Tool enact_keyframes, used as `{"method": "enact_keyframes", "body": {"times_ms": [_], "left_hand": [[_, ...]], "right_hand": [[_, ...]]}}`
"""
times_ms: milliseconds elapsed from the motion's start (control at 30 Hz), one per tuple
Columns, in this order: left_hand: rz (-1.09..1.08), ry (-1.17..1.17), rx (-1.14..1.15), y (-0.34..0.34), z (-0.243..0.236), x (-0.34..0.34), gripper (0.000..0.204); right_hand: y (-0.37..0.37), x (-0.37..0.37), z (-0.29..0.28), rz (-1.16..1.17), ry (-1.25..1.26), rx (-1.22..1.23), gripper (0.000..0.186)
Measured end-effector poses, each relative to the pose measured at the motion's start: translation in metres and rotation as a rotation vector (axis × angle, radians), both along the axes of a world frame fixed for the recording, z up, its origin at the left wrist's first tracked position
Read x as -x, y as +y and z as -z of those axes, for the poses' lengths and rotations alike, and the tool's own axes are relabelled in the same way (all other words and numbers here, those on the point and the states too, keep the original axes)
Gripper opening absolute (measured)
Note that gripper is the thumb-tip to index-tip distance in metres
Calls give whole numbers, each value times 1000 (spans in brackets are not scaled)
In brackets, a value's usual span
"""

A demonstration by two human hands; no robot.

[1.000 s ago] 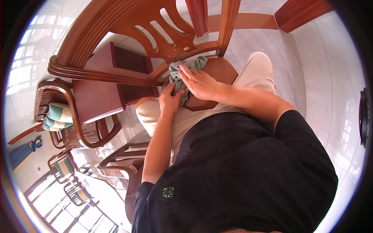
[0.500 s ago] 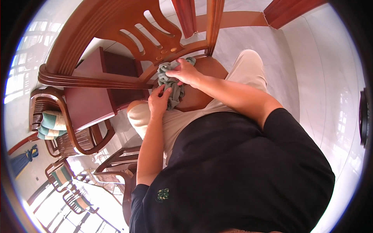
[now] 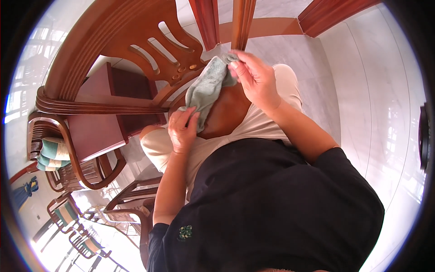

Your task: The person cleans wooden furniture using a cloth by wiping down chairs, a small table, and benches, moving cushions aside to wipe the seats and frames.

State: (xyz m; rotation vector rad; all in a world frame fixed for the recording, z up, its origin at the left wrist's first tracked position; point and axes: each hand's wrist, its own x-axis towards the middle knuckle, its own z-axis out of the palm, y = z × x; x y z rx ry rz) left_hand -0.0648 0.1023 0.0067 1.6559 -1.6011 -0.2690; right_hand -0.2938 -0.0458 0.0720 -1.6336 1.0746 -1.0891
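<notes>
A grey-green cloth is stretched between my hands above the seat of a brown wooden chair with a slotted back. My left hand pinches the cloth's lower end at the left front of the seat. My right hand grips its far upper end, slightly blurred, out to the right. My legs in cream trousers are spread on either side of the seat.
A dark red cabinet stands behind the chair on the left. Beyond it are wooden armchairs with striped cushions and a blue tied cloth. Red wooden legs stand at the top, and a white tiled surface is at right.
My right hand has lifted away to the upper right, drawing the bunched cloth out into a longer strip. My left hand stays at the lower end, shifted slightly in view.
</notes>
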Motion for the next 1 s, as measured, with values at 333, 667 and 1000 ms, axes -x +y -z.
{"method": "enact_keyframes", "body": {"times_ms": [333,667,1000], "left_hand": [[65,-93,-88,-9,21,9,24],[36,-14,-75,-13,19,9,25],[47,0,-4,-11,14,14,27]], "right_hand": [[-15,-42,87,-132,921,783,57],[-15,-56,82,-168,1112,662,69],[-58,-60,66,-327,1105,427,78]]}}
